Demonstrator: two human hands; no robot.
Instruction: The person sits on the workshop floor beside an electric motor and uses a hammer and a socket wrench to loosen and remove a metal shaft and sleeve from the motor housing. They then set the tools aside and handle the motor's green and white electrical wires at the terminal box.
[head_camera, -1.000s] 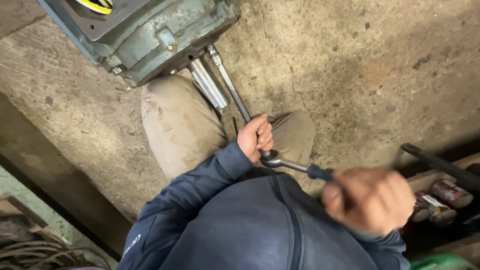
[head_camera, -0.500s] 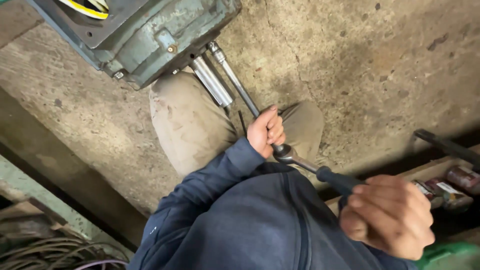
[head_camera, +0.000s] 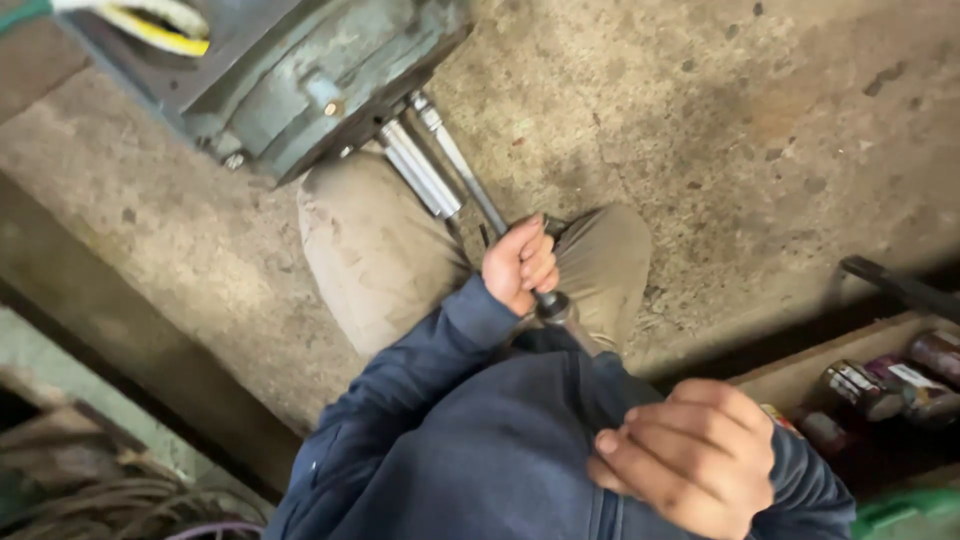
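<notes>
Turning a bolt on the green motor (head_camera: 290, 80), the left hand (head_camera: 520, 265) steadies the long extension bar (head_camera: 470, 185) while the right hand (head_camera: 690, 460) clamps the ratchet handle (head_camera: 575, 330); another firm swing seems needed.

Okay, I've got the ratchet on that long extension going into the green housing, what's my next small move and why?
Probably swing the right hand through another stroke. The left hand steadies the extension bar near the ratchet head, and the bar's far end sits at the green housing, so things look lined up.
</notes>
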